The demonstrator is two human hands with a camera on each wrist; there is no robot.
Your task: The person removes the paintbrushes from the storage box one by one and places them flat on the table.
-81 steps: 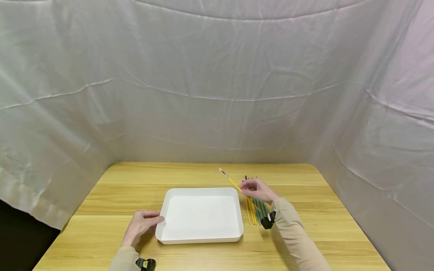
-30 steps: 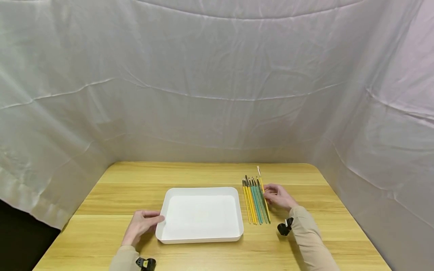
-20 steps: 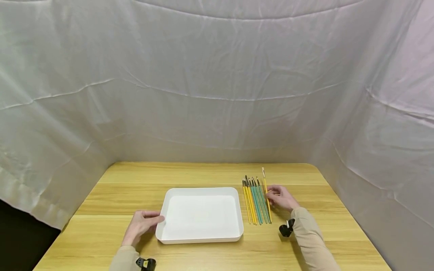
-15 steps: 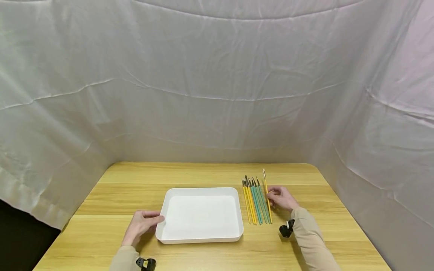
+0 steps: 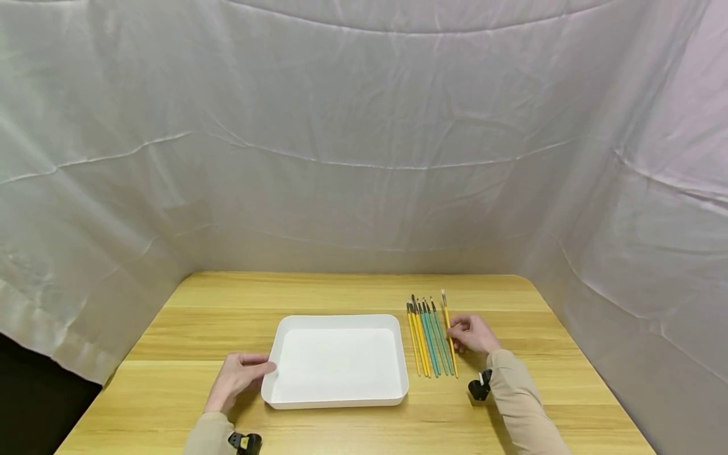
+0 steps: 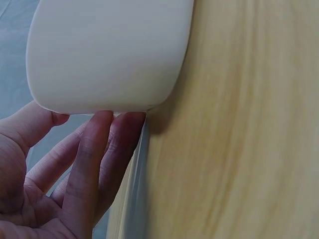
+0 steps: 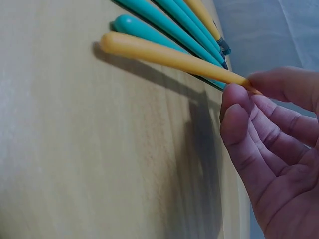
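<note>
The right hand [image 5: 473, 333] pinched a yellow brush [image 5: 449, 333] between thumb and fingertips [image 7: 239, 99], its other fingers loosely curled; the brush lay along the bench [image 5: 341, 297] at that hand's left, just beside a row of about 6 more brushes [image 5: 428, 341]. Judging by this, the step in hand was laying that brush down at the row's right edge, and the next move would call for a light release so the thin handle did not roll. The left hand [image 5: 236, 378] rested on the bench with relaxed fingers [image 6: 107, 144] touching the near left corner of the tray [image 5: 273, 379], gripping nothing. The brushes were slim, smooth, round-ended sticks, yellow and teal, with dark ferrules. The tray was shallow, white, glossy plastic with rounded corners; the bench was pale grained wood.
</note>
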